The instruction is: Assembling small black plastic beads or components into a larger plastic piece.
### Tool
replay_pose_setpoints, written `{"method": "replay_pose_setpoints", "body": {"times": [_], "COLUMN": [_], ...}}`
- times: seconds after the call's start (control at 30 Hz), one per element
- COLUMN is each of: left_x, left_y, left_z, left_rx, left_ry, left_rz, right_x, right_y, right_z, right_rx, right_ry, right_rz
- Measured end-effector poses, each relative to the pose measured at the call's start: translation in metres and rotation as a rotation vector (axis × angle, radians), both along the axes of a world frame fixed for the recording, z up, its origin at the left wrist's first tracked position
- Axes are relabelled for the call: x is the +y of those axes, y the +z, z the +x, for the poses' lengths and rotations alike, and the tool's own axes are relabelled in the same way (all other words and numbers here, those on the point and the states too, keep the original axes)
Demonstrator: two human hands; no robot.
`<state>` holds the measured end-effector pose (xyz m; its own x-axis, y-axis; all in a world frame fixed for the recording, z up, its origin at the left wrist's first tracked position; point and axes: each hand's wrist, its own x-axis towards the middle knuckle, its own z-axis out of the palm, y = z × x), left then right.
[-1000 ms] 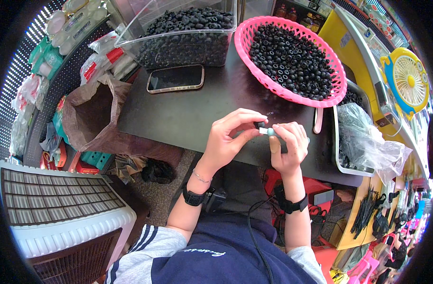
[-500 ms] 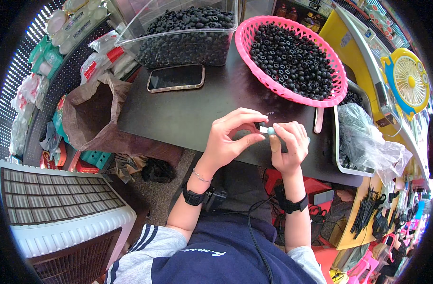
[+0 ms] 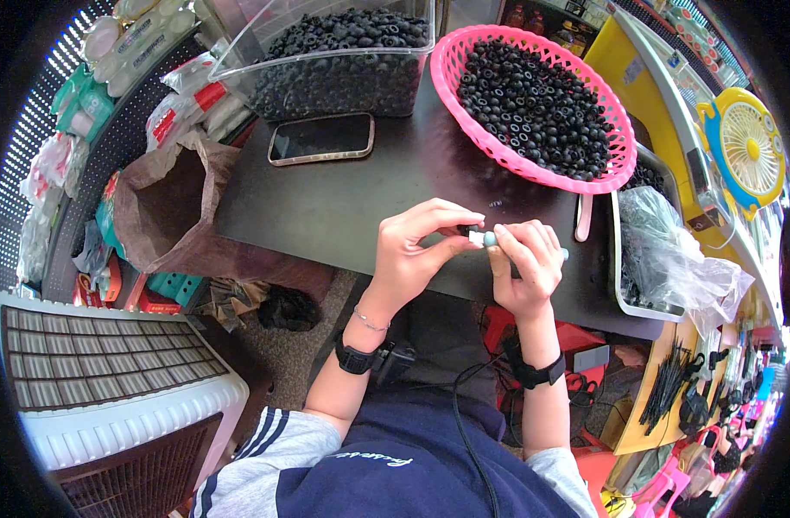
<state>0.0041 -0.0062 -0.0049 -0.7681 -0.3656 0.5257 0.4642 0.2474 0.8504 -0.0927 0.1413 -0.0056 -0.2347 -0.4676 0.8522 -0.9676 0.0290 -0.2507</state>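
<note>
A small pale blue-and-white part (image 3: 484, 237) sits pinched between the two hands just above the near edge of the dark table (image 3: 352, 203), roughly at the middle of the view; it is too small to tell its exact shape. The left hand (image 3: 412, 255) curls around from nine o'clock of the part, thumb and forefinger closed on its left end, where something small and black shows between the fingertips. The right hand (image 3: 524, 263) grips the part from three o'clock, fingers folded over it, and a pale blue tip pokes out past its knuckles on the far side. Both wrists wear black bands. At twelve to one o'clock from the hands lies a pink oval basket (image 3: 464, 60) heaped with small black rings (image 3: 533, 108); its handle hangs down just beside the right hand. At eleven o'clock a phone (image 3: 321, 138) rests face up on the table, and beyond it stands a clear plastic bin (image 3: 239, 52) filled with more of the black rings. At three o'clock a metal tray (image 3: 624, 302) holds a crumpled clear plastic bag (image 3: 671, 259), close to the right hand but apart from it. Further off at two o'clock stands a small yellow-and-blue fan (image 3: 745, 147). At nine o'clock a brown paper bag (image 3: 166, 211) gapes open against the table's left edge, with packets on a rack behind it. At seven o'clock, low and well apart, stands a white appliance with a brown grille (image 3: 92, 367).
</note>
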Motion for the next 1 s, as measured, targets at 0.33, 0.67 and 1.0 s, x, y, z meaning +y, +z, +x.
{"method": "replay_pose_setpoints", "body": {"times": [0.33, 0.67, 1.0], "left_x": [0.0029, 0.0029, 0.0063], "left_y": [0.0015, 0.0, -0.0007], "left_z": [0.0004, 0.0008, -0.0007], "left_rx": [-0.027, -0.032, -0.004], "left_ry": [0.018, 0.036, 0.027], "left_rz": [-0.014, -0.026, -0.011], "right_x": [0.0007, -0.0008, 0.0015], "right_y": [-0.0001, 0.0003, 0.0004], "right_z": [-0.0003, 0.0004, 0.0009], "right_rx": [0.009, 0.022, 0.045], "right_ry": [-0.003, -0.019, -0.053], "right_rz": [0.008, -0.007, -0.006]}}
